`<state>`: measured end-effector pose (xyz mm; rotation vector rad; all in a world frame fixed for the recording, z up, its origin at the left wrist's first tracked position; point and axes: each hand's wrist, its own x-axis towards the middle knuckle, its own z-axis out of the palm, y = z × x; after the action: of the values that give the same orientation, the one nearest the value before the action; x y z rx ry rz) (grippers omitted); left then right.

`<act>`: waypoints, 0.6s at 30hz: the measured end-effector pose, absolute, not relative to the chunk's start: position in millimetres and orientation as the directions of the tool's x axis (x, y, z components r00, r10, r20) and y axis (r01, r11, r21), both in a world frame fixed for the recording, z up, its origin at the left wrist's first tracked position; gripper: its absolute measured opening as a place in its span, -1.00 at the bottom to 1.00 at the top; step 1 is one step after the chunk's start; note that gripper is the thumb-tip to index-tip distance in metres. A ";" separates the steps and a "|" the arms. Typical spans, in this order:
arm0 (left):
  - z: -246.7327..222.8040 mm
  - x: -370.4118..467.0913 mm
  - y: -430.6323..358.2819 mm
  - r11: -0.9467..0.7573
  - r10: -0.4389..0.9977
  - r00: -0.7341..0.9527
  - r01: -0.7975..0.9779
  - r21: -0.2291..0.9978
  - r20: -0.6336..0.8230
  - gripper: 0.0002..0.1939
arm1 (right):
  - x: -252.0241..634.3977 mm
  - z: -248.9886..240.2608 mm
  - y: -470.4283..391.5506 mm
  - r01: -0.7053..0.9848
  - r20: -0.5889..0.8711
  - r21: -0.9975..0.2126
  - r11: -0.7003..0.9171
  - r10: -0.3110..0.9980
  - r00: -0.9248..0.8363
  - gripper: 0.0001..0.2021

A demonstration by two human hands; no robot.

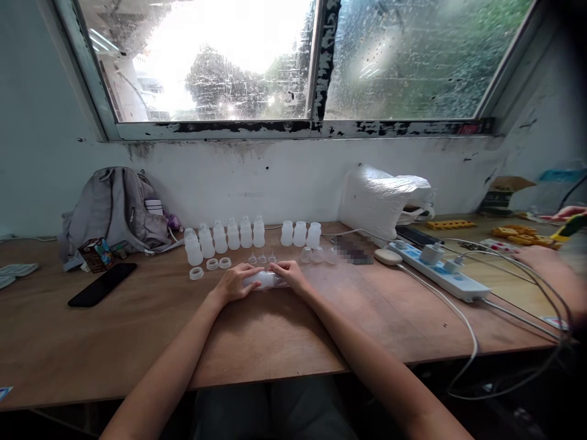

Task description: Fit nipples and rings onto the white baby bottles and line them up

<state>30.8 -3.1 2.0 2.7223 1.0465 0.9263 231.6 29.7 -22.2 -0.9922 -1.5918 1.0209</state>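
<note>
Both hands grip one white baby bottle [260, 280], which lies on its side just above or on the brown table [257, 342]. My left hand [236, 282] wraps round the bottle's body. At its clear top end, my right hand [290, 275] has its fingers closed. Behind them stands a row of capped baby bottles [233, 234]. Several open bottle bodies [299, 233] are to the right of that row. White rings [211, 264] and clear nipples [262, 257] lie in front of the row. Clear caps [317, 255] sit to the right.
A grey backpack [114, 208], a small carton [96, 254] and a black phone [103, 285] are on the left. A white bag [376, 195] leans by the wall. Right of it lie a power strip [440, 272] and loose cables. Another person's hand [541, 263] works at the far right.
</note>
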 end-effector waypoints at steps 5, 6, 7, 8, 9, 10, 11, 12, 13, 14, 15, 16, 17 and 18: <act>3.3 31.1 -3.1 -0.773 0.615 0.601 0.588 0.238 0.511 -0.60 | 231.7 -20.1 28.8 0.181 0.400 -0.886 0.428 0.900 -0.173 -0.64; 3.9 31.5 -3.6 -0.774 0.613 0.604 0.588 0.234 0.510 -0.60 | 231.8 -19.2 28.2 0.185 0.410 -0.880 0.437 0.896 -0.170 -0.64; 4.5 31.9 -4.1 -0.776 0.611 0.606 0.587 0.232 0.509 -0.60 | 231.9 -17.9 27.4 0.191 0.419 -0.874 0.447 0.892 -0.169 -0.63; 5.0 32.3 -4.6 -0.777 0.609 0.608 0.585 0.231 0.509 -0.60 | 232.1 -16.4 26.5 0.199 0.428 -0.867 0.456 0.887 -0.171 -0.62; 5.4 32.5 -5.0 -0.778 0.607 0.608 0.584 0.230 0.511 -0.60 | 232.3 -14.8 25.7 0.207 0.435 -0.861 0.465 0.883 -0.176 -0.61; 5.6 32.6 -5.3 -0.779 0.605 0.608 0.583 0.228 0.514 -0.60 | 232.6 -13.3 24.9 0.215 0.441 -0.854 0.473 0.879 -0.181 -0.61; 5.6 32.6 -5.5 -0.781 0.603 0.607 0.583 0.225 0.517 -0.60 | 232.9 -12.0 24.3 0.223 0.446 -0.848 0.480 0.875 -0.187 -0.61; 5.6 32.5 -5.6 -0.782 0.600 0.608 0.583 0.219 0.520 -0.59 | 233.2 -11.0 23.7 0.233 0.451 -0.841 0.488 0.871 -0.194 -0.61; 5.4 32.3 -5.6 -0.785 0.595 0.611 0.582 0.214 0.522 -0.59 | 233.6 -10.3 23.4 0.245 0.456 -0.833 0.496 0.866 -0.204 -0.61; 5.1 32.2 -5.6 -0.788 0.590 0.617 0.579 0.208 0.521 -0.59 | 233.9 -10.0 23.2 0.258 0.460 -0.824 0.504 0.862 -0.214 -0.61; 4.7 32.0 -5.5 -0.792 0.585 0.623 0.576 0.202 0.519 -0.59 | 234.2 -10.0 23.2 0.271 0.462 -0.816 0.510 0.858 -0.224 -0.62; 4.3 32.0 -5.5 -0.796 0.580 0.630 0.573 0.195 0.517 -0.59 | 234.3 -10.4 23.4 0.281 0.462 -0.811 0.514 0.856 -0.232 -0.62; 3.7 32.0 -5.4 -0.799 0.574 0.635 0.571 0.187 0.517 -0.59 | 234.2 -10.9 23.6 0.288 0.460 -0.808 0.514 0.856 -0.237 -0.62; 3.1 32.1 -5.3 -0.800 0.571 0.636 0.573 0.178 0.520 -0.59 | 234.0 -11.5 23.9 0.290 0.456 -0.810 0.510 0.858 -0.236 -0.62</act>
<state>32.1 -5.3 3.1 2.8446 0.9941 0.9014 234.0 23.9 -11.5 -0.9646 -1.7777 0.7304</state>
